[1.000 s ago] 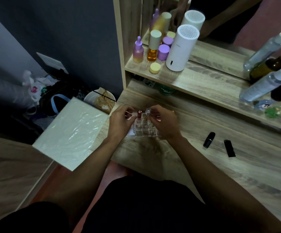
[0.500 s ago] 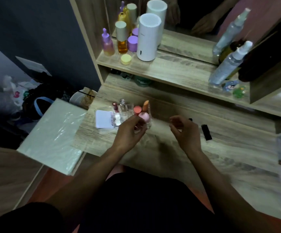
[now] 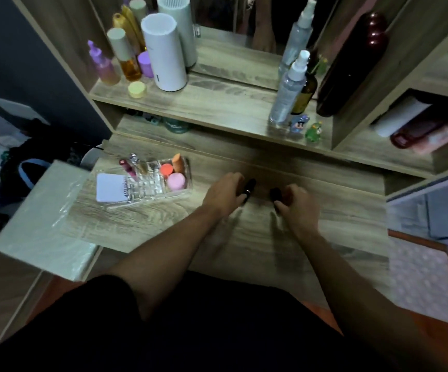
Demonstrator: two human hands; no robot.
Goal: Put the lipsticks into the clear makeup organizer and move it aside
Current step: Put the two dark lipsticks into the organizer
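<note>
The clear makeup organizer (image 3: 147,193) stands on the left of the wooden desk (image 3: 244,237). It holds a dark red lipstick (image 3: 126,167), a silver-capped tube, pink and orange sponges and a white pad. My left hand (image 3: 224,193) is closed on a black lipstick (image 3: 248,190) at the desk's middle. Just to its right, my right hand (image 3: 296,202) curls around a second black lipstick (image 3: 275,194). Both hands are well to the right of the organizer.
A shelf above the desk carries a white cylinder (image 3: 164,55), purple and amber bottles (image 3: 126,60), spray bottles (image 3: 290,87) and small figurines. A plastic-wrapped white box (image 3: 43,221) sits off the desk's left edge. A mirror stands behind the shelf.
Both hands left the organizer and moved right to the two black lipsticks. The left hand, on the organizer half a second ago, now grips one; the view swung right.
</note>
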